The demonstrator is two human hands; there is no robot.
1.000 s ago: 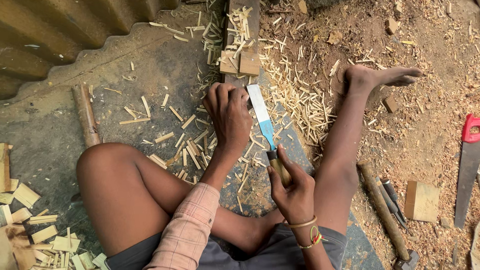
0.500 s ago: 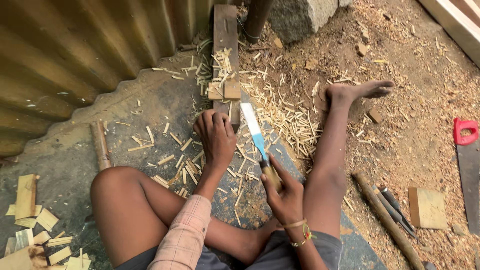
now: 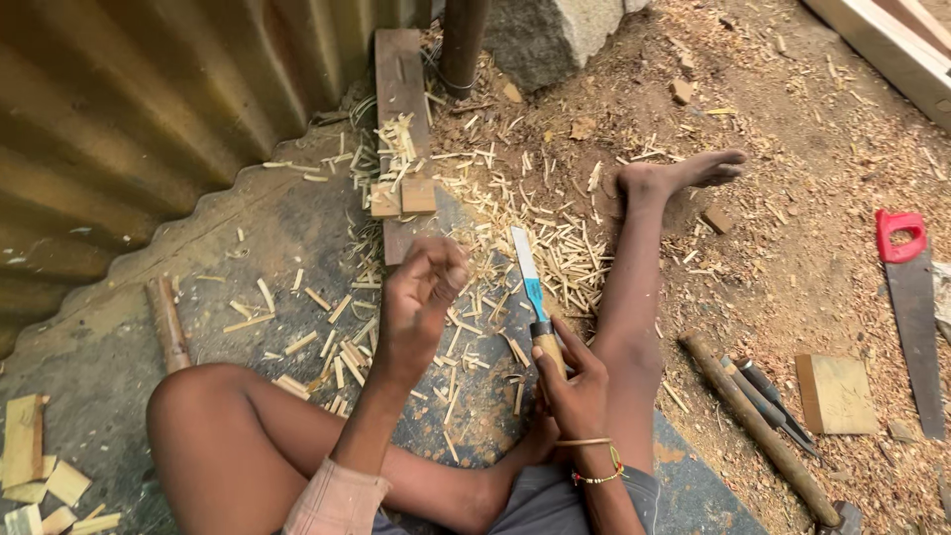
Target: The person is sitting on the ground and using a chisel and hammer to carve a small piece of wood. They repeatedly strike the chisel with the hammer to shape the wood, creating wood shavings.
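Where the person sits cross-legged on the ground, the right hand (image 3: 575,381) is wrapped round the pale turned-wood handle of a chisel (image 3: 533,297), whose flat steel blade, blue-painted near the ferrule, points toward twelve o'clock over the litter of splints. The left hand (image 3: 421,297), at nine o'clock of the chisel and apart from it, is raised with fingers curled inward; whether they pinch a sliver cannot be told. Wood splints (image 3: 495,248): thin, straw-coloured, straight-split sticks, scattered thickly between the two hands and out toward the bare foot (image 3: 684,176) at two o'clock. Chopping board (image 3: 401,139): long dark weathered plank lying on the ground at twelve o'clock of the left hand, bearing a small squared pale block and a heap of splints. Corrugated metal sheet (image 3: 129,129): ribbed, dull olive-brown, at ten o'clock. Handsaw (image 3: 911,307): grey toothed blade, red plastic grip, well apart at three o'clock on sawdust. Flat square wood offcut (image 3: 835,393), just left of the saw. Round rough-barked stick (image 3: 758,426), lying diagonally at four o'clock, with dark-handled tools beside it. Pale flat offcuts (image 3: 40,466) piled at eight o'clock.
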